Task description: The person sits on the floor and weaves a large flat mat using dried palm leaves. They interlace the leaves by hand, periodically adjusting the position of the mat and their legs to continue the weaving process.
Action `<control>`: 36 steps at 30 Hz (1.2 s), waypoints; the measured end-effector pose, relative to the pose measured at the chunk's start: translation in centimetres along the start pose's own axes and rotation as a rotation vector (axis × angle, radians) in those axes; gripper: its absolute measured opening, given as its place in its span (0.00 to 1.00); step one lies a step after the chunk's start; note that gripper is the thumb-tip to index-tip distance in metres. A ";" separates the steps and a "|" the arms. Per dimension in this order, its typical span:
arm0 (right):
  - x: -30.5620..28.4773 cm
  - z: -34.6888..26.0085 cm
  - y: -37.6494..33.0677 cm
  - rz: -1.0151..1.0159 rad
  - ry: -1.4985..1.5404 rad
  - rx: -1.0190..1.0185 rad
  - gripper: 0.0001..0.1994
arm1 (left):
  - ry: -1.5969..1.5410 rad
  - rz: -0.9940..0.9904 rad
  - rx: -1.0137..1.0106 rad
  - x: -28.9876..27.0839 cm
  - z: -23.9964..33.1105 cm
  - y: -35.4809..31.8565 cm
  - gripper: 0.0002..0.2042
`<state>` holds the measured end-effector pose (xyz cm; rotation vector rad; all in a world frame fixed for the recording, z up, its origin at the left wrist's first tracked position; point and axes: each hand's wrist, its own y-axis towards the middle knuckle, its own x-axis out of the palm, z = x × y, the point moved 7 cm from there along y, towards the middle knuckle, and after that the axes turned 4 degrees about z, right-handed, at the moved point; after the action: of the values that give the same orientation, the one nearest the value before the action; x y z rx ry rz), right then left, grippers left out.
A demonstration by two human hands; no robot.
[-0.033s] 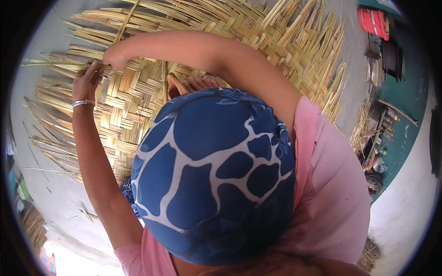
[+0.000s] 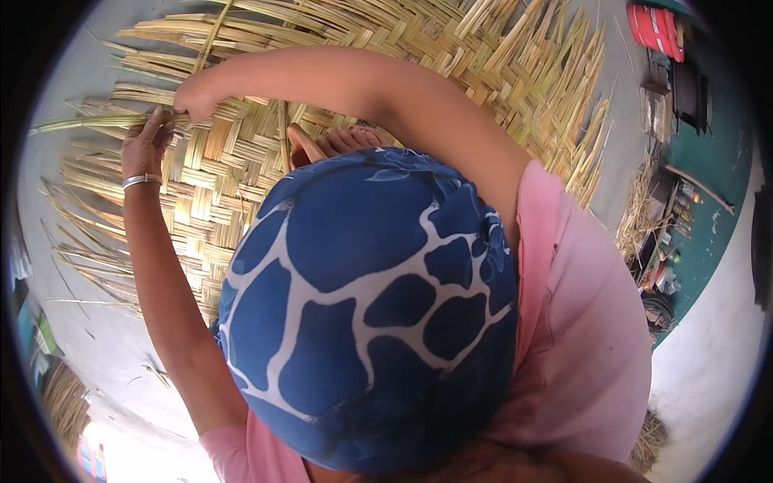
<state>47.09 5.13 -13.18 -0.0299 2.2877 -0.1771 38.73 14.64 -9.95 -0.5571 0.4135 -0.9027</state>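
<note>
A large mat (image 2: 451,48) woven of flat pale yellow-green strips lies on the grey floor. At its left edge a long loose strip (image 2: 80,122) sticks out to the left. My left hand (image 2: 149,141), with a silver bangle on the wrist, pinches this strip where it enters the weave. My right hand (image 2: 193,98) reaches across from the right, fingers closed on the same strip just above the left hand. My head cloth (image 2: 370,306), blue with white lines, fills the middle and hides the near part of the mat. Toes (image 2: 342,141) show on the mat just beyond it.
Loose strip ends fan out along the mat's left side (image 2: 88,241) and right side (image 2: 588,153). At the right are a straw heap (image 2: 636,217), small cluttered items (image 2: 668,258) by a green surface, and a red thing (image 2: 656,28). A woven basket-like thing (image 2: 60,394) sits lower left.
</note>
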 end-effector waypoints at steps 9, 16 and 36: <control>0.8 2.1 1.7 -0.119 0.547 0.343 0.11 | 0.000 0.013 -0.139 -3.0 -2.6 3.0 0.09; 0.4 2.0 1.1 -0.164 0.581 0.354 0.14 | 0.046 -0.047 -0.114 -2.7 -3.1 3.7 0.11; -3.6 -0.1 -2.7 -0.133 0.375 0.398 0.10 | 0.256 -0.097 0.162 0.5 1.0 2.3 0.13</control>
<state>49.29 2.71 -10.11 0.0627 2.5792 -0.7601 40.96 15.60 -10.63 -0.3152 0.5420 -1.0954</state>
